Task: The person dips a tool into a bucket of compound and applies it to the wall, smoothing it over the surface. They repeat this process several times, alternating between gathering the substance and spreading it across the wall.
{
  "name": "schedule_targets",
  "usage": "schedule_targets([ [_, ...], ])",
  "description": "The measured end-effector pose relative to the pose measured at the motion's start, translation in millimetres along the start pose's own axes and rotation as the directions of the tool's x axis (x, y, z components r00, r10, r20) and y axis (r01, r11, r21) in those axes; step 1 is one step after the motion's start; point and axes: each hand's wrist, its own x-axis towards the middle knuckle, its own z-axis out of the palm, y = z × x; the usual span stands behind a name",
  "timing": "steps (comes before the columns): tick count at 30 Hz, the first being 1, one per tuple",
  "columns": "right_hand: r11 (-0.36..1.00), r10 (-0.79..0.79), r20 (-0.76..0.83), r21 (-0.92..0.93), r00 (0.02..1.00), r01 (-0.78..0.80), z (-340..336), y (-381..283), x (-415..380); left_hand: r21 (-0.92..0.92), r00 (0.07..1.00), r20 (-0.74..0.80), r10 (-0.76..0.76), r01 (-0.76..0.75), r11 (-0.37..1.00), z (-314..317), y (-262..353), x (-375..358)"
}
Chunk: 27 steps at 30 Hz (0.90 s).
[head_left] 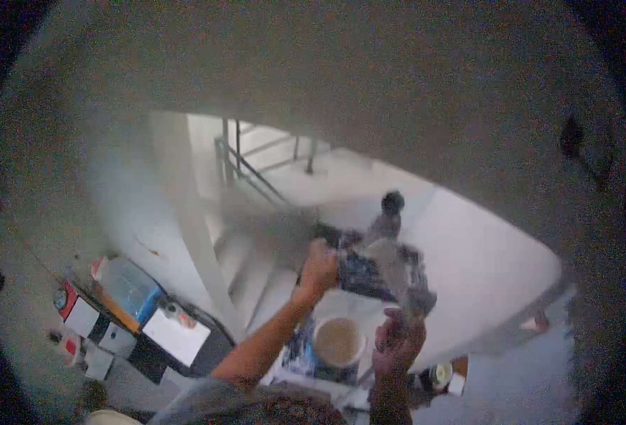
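Note:
Held up in front of me is a blurred dark blocky object (362, 273). A round black knob (392, 203) stands at its top, and a pale strip (392, 265) runs down its right part. My left hand (318, 269) is closed around the object's left end. Lower down, my right hand (401, 340) has its fingers curled at the bottom right, by the strip's lower end. Motion blur hides what exactly the object is. Below and between my hands sits a round white tub (339, 341) with beige contents.
To the left, a dark table (153, 358) bears a white sheet (177, 335), a clear and blue package (130, 290) and several small items. Stairs (249, 283) with a dark metal railing (256, 170) lie beyond. A small round container (440, 375) is at lower right.

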Motion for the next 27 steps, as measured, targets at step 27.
schedule_targets([
  [27, 0.216, -0.542, 0.777, -0.239, 0.32, 0.947, 302.7, -119.8, 203.4, -0.164, 1.0, -0.026, -0.016, 0.011, 0.986, -14.9, 20.1, 4.0],
])
